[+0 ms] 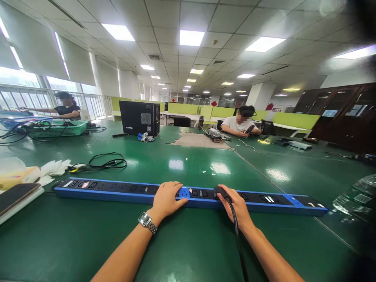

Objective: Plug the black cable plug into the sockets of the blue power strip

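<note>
A long blue-and-black power strip (123,191) lies across the green table in front of me. My left hand (167,199), with a watch (147,222) on its wrist, grips the strip near its middle, fingers over the far edge and thumb at the near side. Closed around a black power plug (217,192), my right hand (235,205) is at the sockets right of the middle. The plug touches the strip; whether it is fully seated is hidden. From it a thick black cable (237,235) runs down toward me.
A black computer tower (139,118) stands farther back on the table. Coiled black cable (107,160), tissues (55,167) and a phone (17,197) are at left. A plastic bottle (357,197) lies near the strip's right end. Two people sit at the far side.
</note>
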The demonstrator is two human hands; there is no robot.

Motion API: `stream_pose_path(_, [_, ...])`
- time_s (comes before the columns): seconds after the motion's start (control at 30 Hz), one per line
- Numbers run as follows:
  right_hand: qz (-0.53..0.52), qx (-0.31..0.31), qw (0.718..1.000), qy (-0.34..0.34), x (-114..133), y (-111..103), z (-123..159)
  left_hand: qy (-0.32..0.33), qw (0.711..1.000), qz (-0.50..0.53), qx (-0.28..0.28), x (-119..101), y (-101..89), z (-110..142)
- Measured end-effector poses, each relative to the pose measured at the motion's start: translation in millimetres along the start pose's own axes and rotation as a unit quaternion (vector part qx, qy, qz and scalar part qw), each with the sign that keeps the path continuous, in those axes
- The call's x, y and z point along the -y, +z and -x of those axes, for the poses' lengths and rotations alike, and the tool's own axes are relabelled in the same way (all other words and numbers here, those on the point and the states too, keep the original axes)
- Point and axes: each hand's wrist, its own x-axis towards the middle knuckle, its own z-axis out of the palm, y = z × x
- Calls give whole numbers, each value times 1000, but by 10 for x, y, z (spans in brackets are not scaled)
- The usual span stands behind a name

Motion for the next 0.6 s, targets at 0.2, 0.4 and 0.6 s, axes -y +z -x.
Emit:
stream_pose_path(0.2, [23, 42, 998, -43, 88, -21, -69, -1, 999, 38, -24, -115, 51, -76])
stream_pose_path(0.4, [80, 58, 994, -49, -33, 14, 64, 93, 993, 76, 1, -611, 382, -376])
stream_pose_path(0.6, [200, 61, 978, -19, -180, 76, 230, 85, 994, 70, 2, -976, 564, -575])
